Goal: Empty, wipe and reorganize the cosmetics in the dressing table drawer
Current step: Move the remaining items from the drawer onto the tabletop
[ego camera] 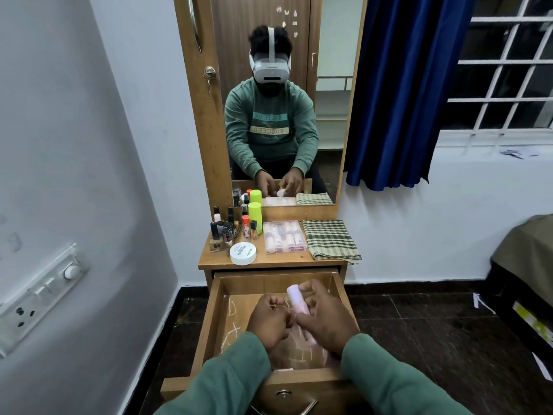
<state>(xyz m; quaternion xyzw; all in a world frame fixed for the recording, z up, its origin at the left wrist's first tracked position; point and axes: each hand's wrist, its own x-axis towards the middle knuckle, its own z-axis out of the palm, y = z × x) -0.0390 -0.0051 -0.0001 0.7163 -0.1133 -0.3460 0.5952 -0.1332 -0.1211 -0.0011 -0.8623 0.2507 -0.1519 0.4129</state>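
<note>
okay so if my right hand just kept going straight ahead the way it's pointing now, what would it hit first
Probably the back wall of the open drawer. Your right hand, its grip closed on the pale pink tube, points forward and slightly left above the drawer. Depth is unclear; held higher, it could instead meet the tabletop edge.

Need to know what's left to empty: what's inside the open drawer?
A clear plastic bag lies in the drawer; the right hand holds a pink tube above it. Hands hide the bag's contents.

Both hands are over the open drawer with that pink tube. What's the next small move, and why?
Probably lift the pale pink tube, held by the right hand, onto the wooden tabletop beside the clear plastic case: the other cosmetics already stand there, and the open wooden drawer looks nearly emptied.
</note>
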